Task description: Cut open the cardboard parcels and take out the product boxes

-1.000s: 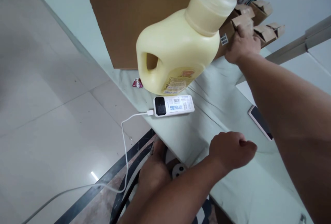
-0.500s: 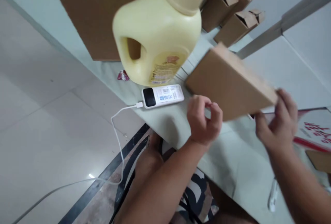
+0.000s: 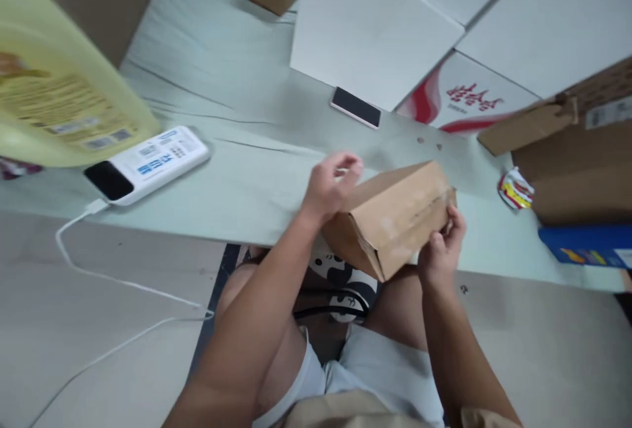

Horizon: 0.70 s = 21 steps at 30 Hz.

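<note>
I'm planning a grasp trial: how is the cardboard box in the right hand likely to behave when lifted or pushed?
The cardboard box is probably fairly stiff: its faces look flat and its edges straight. Those flat sides suggest it would slide or tip rather than roll. Weight is hard to judge, as any contents are hidden.

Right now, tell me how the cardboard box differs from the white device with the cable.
The cardboard box is plain brown; the white device has blue print and a dark panel. The box is tilted in the right hand, while the device lies on the table with a plug in its end. The box is bulkier, the device slimmer. Both are longer than wide.
</note>
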Each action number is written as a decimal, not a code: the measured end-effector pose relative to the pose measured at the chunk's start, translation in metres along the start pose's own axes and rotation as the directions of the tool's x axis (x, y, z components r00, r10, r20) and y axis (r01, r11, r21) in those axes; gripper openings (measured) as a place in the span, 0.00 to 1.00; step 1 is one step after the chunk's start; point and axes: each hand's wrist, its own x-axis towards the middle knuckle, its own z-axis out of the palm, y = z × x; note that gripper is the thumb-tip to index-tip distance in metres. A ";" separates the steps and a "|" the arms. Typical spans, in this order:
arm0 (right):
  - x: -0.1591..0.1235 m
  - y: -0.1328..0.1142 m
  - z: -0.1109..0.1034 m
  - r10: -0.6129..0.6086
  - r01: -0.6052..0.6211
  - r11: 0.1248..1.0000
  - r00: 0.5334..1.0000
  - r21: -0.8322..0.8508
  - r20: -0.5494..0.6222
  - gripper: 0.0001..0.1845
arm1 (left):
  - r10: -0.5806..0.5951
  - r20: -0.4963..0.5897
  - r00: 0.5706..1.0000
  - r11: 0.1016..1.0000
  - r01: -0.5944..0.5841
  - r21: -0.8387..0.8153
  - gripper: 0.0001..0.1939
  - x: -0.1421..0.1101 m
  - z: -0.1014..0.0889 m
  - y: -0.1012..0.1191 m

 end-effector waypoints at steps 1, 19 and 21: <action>0.004 0.000 0.002 -0.033 0.032 0.999 0.999 -0.032 -0.017 0.37 | 0.002 -0.074 0.997 1.000 -0.002 0.001 0.13 0.004 0.002 -0.004; 0.022 -0.013 0.028 0.024 -0.028 0.987 0.999 -0.158 -0.030 0.35 | 0.263 0.341 0.903 0.927 -0.334 0.170 0.36 0.027 -0.018 -0.031; 0.024 -0.015 0.025 0.014 -0.017 0.983 1.000 -0.182 -0.021 0.33 | 0.244 0.339 0.909 0.939 -0.309 0.151 0.36 0.034 -0.015 -0.033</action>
